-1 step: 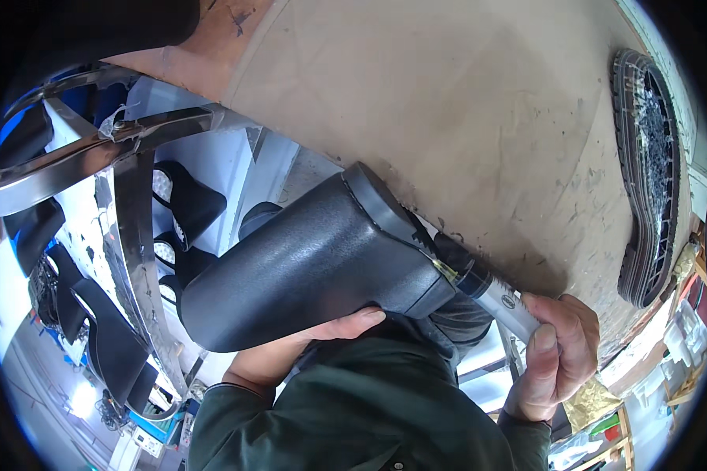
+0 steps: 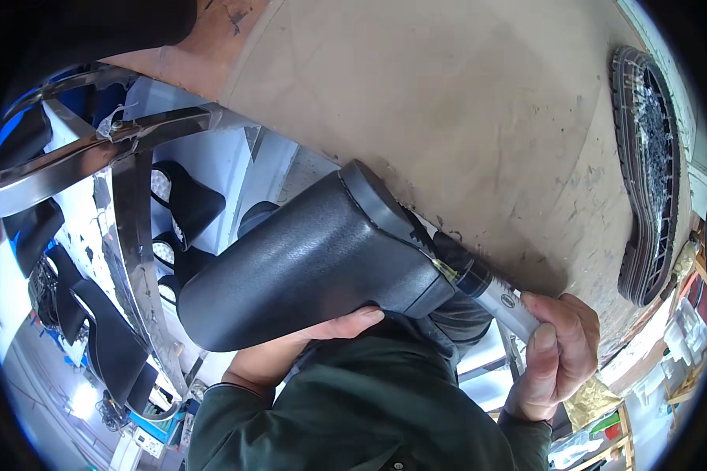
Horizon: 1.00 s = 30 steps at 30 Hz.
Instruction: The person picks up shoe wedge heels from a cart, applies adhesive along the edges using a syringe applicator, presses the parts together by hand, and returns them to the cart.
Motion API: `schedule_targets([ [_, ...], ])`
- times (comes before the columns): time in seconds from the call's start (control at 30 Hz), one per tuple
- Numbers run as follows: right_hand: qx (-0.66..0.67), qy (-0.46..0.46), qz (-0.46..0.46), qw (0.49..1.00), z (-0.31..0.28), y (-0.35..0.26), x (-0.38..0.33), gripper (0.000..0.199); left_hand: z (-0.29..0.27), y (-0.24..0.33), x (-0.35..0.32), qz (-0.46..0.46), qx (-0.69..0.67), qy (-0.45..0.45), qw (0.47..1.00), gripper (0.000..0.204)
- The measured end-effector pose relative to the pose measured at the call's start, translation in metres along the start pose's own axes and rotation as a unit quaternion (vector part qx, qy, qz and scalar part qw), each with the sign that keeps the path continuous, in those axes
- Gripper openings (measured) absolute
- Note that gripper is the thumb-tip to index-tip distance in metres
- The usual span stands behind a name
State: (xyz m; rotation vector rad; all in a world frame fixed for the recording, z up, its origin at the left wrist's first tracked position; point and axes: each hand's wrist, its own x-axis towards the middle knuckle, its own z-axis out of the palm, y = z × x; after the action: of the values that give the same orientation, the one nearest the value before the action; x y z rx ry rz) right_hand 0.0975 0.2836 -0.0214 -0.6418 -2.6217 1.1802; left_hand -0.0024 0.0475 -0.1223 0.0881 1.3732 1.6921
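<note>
A large, smooth black leather shoe (image 2: 291, 267) lies aslant in front of my body, its rounded end toward the lower left. My left hand (image 2: 346, 324) supports it from below; the thumb presses on its near side and the other fingers are hidden under it. In my right hand (image 2: 558, 345) is a clear syringe-like tube (image 2: 507, 304) with a black collar, pinched between thumb and fingers. The tube's front end reaches the shoe's right-hand edge, where a yellowish bit (image 2: 445, 269) shows. Exactly how the tip meets the shoe is hard to make out.
A tan worktop (image 2: 448, 102) with dark smears extends beyond the shoe. At its right edge sits a dark ridged shoe sole (image 2: 644, 173). On the left, a metal-framed rack (image 2: 133, 196) holds several black shoes (image 2: 188, 204). Shelving and clutter are at lower right.
</note>
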Motion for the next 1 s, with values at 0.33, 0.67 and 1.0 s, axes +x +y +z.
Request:
schedule_targets([
  [0.33,-0.066,-0.025,-0.008,0.997,-0.012,0.006,-0.014,0.028,0.016,0.021,-0.001,-0.086,-0.082,0.029,0.992,0.074],
  [0.67,0.022,-0.02,-0.048,0.998,-0.025,0.021,-0.035,0.027,0.013,0.007,0.002,0.024,-0.061,0.006,0.998,0.077],
  [1.0,0.015,0.011,-0.028,0.999,-0.038,0.015,-0.067,0.028,0.02,0.006,0.002,0.122,-0.123,0.015,0.985,0.068],
])
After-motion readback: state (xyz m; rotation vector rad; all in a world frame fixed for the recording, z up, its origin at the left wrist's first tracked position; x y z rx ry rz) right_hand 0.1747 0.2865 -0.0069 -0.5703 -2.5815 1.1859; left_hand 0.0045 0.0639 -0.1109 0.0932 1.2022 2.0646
